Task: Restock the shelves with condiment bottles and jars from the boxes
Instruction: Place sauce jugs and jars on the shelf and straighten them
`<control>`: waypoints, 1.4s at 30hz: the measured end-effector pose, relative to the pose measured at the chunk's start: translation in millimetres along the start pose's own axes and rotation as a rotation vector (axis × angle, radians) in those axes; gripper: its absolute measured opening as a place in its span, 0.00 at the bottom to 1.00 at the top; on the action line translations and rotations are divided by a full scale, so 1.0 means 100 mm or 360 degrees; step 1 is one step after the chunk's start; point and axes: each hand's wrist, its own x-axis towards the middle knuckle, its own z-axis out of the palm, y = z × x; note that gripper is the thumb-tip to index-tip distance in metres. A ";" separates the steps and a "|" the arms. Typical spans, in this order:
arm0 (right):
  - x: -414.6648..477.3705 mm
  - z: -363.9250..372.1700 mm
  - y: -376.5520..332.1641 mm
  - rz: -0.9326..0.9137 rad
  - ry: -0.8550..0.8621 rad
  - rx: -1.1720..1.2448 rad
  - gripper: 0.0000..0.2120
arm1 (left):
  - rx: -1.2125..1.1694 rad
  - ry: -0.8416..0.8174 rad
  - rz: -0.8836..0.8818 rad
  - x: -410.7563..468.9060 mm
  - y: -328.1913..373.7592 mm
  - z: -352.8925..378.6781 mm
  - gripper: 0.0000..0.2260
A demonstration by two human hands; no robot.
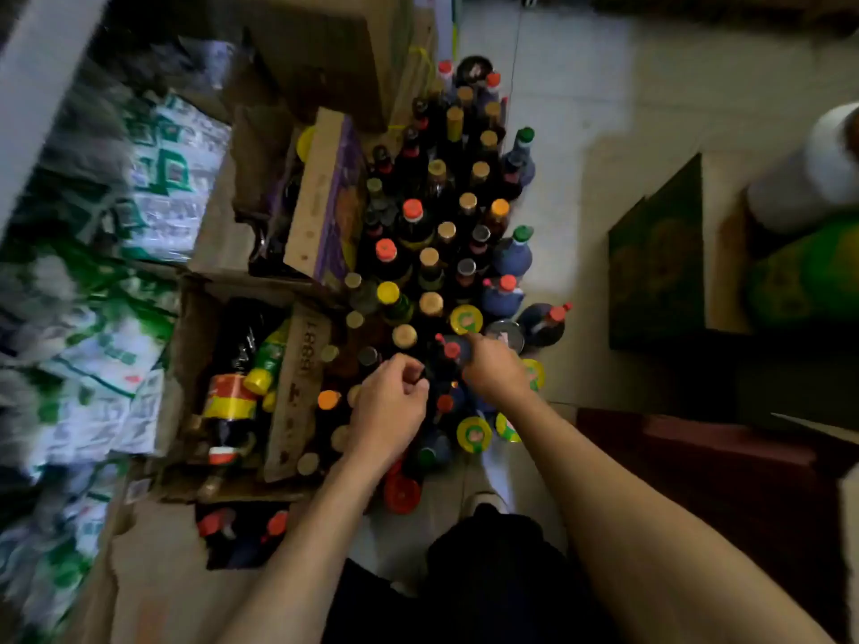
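Note:
Several dark condiment bottles point(430, 258) with red, gold, orange and green caps stand packed together on the floor, with yellow-lidded jars point(466, 319) among them. My left hand point(389, 411) hovers over the near bottles, its fingers curled beside a dark bottle neck point(422, 375); whether it grips that neck is unclear. My right hand point(493, 370) reaches in from the right, and its fingers close round a dark bottle with a red cap point(451, 350). One of its fingers points toward the yellow-lidded jar.
An open cardboard box point(297, 364) at the left holds bottles lying on their sides. A second box point(320, 202) stands behind it. Blurred green-and-white packets point(153, 178) fill the left shelf. Green cartons point(655, 258) sit on the right, a red one point(697, 453) nearer.

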 end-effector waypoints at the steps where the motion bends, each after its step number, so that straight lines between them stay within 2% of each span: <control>1: 0.12 0.09 0.00 -0.0066 0.0032 -0.0068 0.15 | 0.0016 0.0022 0.0071 0.12 -0.02 0.07 0.05; 3: 0.36 0.24 0.01 -0.0181 0.0068 -0.0296 0.17 | 0.0078 0.0048 0.0166 0.35 -0.03 0.16 0.06; 7: 0.63 0.46 0.05 -0.0350 -0.0031 -0.0690 0.18 | 0.0055 0.0067 0.0161 0.64 -0.02 0.19 0.05; 13: 0.75 0.47 0.10 -0.0533 -0.0042 -0.0812 0.14 | -0.0026 -0.0002 0.0253 0.84 0.18 0.11 0.02; 18: 0.55 -0.05 0.01 -0.0575 0.0103 -0.0759 0.14 | 0.0199 -0.0025 0.0263 0.85 0.21 0.04 0.04; 22: 0.22 -0.88 -0.36 -0.0625 0.0241 -0.0669 0.10 | 0.0145 -0.0116 0.0325 0.86 0.19 -0.09 0.17; 25: -0.10 -1.60 -0.60 -0.0714 0.0220 -0.0378 0.05 | -0.0286 -0.0483 0.0492 0.79 0.14 -0.23 0.38; 27: -0.29 -1.97 -0.71 -0.0756 0.0170 0.0040 0.07 | -0.0668 -0.0684 0.0564 0.70 0.14 -0.32 0.46; 29: -0.39 -2.17 -0.80 -0.0820 0.0142 0.0464 0.14 | -0.0983 -0.0799 0.0601 0.63 0.15 -0.41 0.44; 31: -0.43 -2.22 -0.91 -0.0917 0.0090 0.0751 0.11 | -0.1192 -0.0850 0.0645 0.56 0.15 -0.49 0.41; 32: -0.42 -2.21 -0.96 -0.0954 0.0066 0.0839 0.05 | -0.1260 -0.0864 0.0662 0.53 0.15 -0.51 0.40; 33: -0.41 -2.19 -1.01 -0.0971 0.0067 0.0905 0.04 | -0.1320 -0.0865 0.0672 0.49 0.15 -0.52 0.40; 35: -0.36 -2.16 -1.06 -0.1000 0.0078 0.1006 0.07 | -0.1482 -0.0858 0.0647 0.43 0.14 -0.52 0.35; 38: -0.29 -2.09 -1.11 -0.1082 0.0022 0.1180 0.02 | -0.1704 -0.0904 0.0545 0.38 0.17 -0.57 0.28; 42: -0.17 -2.00 -1.20 -0.1138 -0.0060 0.1403 0.02 | -0.1737 -0.0847 0.0632 0.41 0.11 -0.63 0.25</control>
